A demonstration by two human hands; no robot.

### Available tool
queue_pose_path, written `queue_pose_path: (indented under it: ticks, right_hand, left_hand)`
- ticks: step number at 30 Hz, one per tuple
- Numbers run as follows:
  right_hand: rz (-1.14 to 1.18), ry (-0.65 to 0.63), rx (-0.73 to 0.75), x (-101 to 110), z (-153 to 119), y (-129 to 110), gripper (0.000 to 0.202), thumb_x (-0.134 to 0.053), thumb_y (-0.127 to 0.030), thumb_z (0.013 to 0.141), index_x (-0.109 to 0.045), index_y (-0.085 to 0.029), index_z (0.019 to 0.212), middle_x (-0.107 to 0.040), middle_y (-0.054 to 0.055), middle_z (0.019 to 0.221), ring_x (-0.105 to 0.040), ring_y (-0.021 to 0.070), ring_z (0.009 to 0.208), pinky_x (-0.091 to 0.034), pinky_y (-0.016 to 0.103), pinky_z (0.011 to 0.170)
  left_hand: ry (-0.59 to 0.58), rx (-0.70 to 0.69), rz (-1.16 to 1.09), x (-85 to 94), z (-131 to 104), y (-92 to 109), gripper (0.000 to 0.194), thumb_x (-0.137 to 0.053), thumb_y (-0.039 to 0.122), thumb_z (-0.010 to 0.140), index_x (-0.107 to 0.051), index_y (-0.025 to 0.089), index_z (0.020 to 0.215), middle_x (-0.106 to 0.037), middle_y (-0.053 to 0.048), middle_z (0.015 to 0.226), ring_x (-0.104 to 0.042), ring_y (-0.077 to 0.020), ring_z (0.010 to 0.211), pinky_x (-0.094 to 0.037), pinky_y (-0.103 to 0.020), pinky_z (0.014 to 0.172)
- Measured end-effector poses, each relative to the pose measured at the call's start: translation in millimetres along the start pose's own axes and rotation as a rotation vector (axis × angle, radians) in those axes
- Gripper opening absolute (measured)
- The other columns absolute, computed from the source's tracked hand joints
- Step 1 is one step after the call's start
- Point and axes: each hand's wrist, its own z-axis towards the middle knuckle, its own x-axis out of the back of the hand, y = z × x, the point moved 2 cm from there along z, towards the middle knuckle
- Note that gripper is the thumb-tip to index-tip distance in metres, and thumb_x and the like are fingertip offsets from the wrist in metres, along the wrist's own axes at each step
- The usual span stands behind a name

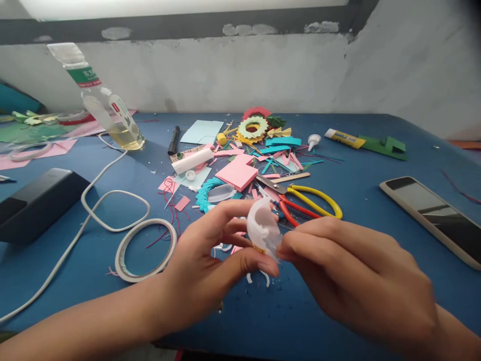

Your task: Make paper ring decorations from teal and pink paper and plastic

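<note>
My left hand [214, 260] holds a small white translucent plastic piece [263, 225], curved like a cut bottle neck, between thumb and fingers. The fingertips of my right hand [361, 271] are pinched together at its right edge; whether they grip the piece or a scrap of it is partly hidden. Just behind the piece lie scissors [315, 198] with one yellow and one red handle. A blue folded-paper ring [206, 195] and a stack of pink paper squares [238, 171] rest beyond my left fingers. White curved scraps [265, 278] are on the table below the piece.
On the blue table [376, 210], a roll of tape [120, 255] and a white cable [84, 193] lie left. A bottle with yellowish liquid [128, 138] stands behind them. A black box [45, 205] sits far left, a phone [436, 215] right, and a glue stick [343, 139] at the back.
</note>
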Motion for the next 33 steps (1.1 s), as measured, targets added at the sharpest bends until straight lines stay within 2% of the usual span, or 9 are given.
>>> queue_pose_path:
  ticks: [3, 7, 10, 14, 17, 21, 27, 30, 33]
  right_hand:
    - [0.110, -0.022, -0.039, 3, 3, -1, 0.015, -0.046, -0.009, 0.085, -0.054, -0.022, 0.089, -0.062, -0.002, 0.072, -0.055, 0.0086, 0.062, -0.043, 0.019, 0.055]
    - [0.276, -0.054, -0.115, 5, 9, -2, 0.009, -0.047, -0.013, 0.086, -0.053, -0.020, 0.084, -0.059, -0.003, 0.071, -0.054, 0.0066, 0.059, -0.044, 0.016, 0.052]
    - [0.405, -0.068, -0.153, 7, 13, -4, 0.009, -0.050, -0.010, 0.084, -0.053, -0.018, 0.081, -0.058, -0.004, 0.069, -0.053, 0.0043, 0.058, -0.044, 0.012, 0.054]
    - [0.478, -0.069, -0.163, 10, 19, -6, 0.011, -0.051, -0.009, 0.082, -0.054, -0.017, 0.076, -0.057, -0.004, 0.064, -0.054, 0.0032, 0.059, -0.045, 0.008, 0.057]
    - [0.404, -0.049, -0.138, 12, 17, -5, 0.011, -0.051, -0.011, 0.083, -0.055, -0.018, 0.077, -0.059, -0.004, 0.064, -0.055, 0.0035, 0.058, -0.046, 0.008, 0.055]
    - [0.127, -0.002, -0.043, 13, 9, 1, 0.016, -0.048, -0.013, 0.086, -0.060, -0.023, 0.083, -0.064, -0.003, 0.069, -0.058, 0.0064, 0.059, -0.047, 0.014, 0.056]
    - [-0.027, 0.003, 0.103, 11, -1, 5, 0.030, -0.039, -0.008, 0.088, -0.062, -0.020, 0.102, -0.067, -0.001, 0.076, -0.059, 0.0103, 0.068, -0.047, 0.022, 0.066]
    - [-0.106, -0.023, 0.142, 11, 1, 2, 0.030, -0.039, -0.007, 0.087, -0.062, -0.017, 0.102, -0.069, 0.001, 0.082, -0.060, 0.0125, 0.072, -0.046, 0.026, 0.068]
    - [-0.184, -0.022, 0.139, 9, 4, 0, 0.024, -0.042, -0.009, 0.086, -0.063, -0.017, 0.096, -0.069, 0.000, 0.079, -0.060, 0.0135, 0.066, -0.045, 0.028, 0.061]
  left_hand:
    - [-0.020, -0.056, 0.055, 1.0, -1, 1, 0.041, -0.057, 0.014, 0.083, -0.048, 0.034, 0.117, -0.065, 0.005, 0.087, -0.064, -0.0077, 0.081, -0.053, -0.016, 0.077]
    - [-0.020, -0.101, 0.213, 2.1, 1, 5, 0.038, -0.061, 0.010, 0.079, -0.052, 0.025, 0.113, -0.064, 0.001, 0.090, -0.065, -0.0089, 0.077, -0.054, -0.016, 0.073]
    - [-0.039, -0.138, 0.299, 3.1, 1, 7, 0.041, -0.061, 0.006, 0.078, -0.051, 0.022, 0.114, -0.065, 0.001, 0.088, -0.065, -0.0100, 0.081, -0.054, -0.016, 0.073]
    - [-0.047, -0.174, 0.355, 5.0, 1, 6, 0.041, -0.063, 0.005, 0.076, -0.052, 0.020, 0.113, -0.063, -0.003, 0.104, -0.062, -0.0117, 0.094, -0.053, -0.015, 0.075]
    - [-0.020, -0.171, 0.355, 5.3, 2, 5, 0.041, -0.065, 0.006, 0.074, -0.053, 0.019, 0.111, -0.064, -0.002, 0.100, -0.062, -0.0118, 0.094, -0.053, -0.015, 0.075]
    - [0.010, -0.107, 0.302, 3.4, 2, 4, 0.041, -0.066, 0.008, 0.074, -0.053, 0.022, 0.110, -0.064, 0.002, 0.084, -0.064, -0.0106, 0.085, -0.053, -0.014, 0.074]
    - [-0.043, -0.044, 0.212, 0.0, 0, 5, 0.034, -0.062, 0.012, 0.079, -0.051, 0.023, 0.110, -0.062, 0.000, 0.097, -0.065, -0.0077, 0.077, -0.053, -0.013, 0.072]
    - [-0.057, -0.021, 0.201, -1.6, 1, 4, 0.031, -0.061, 0.013, 0.080, -0.052, 0.023, 0.109, -0.062, 0.001, 0.096, -0.065, -0.0063, 0.077, -0.052, -0.010, 0.071]
    - [-0.053, 0.006, 0.215, -2.9, 1, 3, 0.030, -0.061, 0.013, 0.080, -0.052, 0.023, 0.108, -0.061, 0.002, 0.094, -0.063, -0.0051, 0.077, -0.051, -0.008, 0.070]
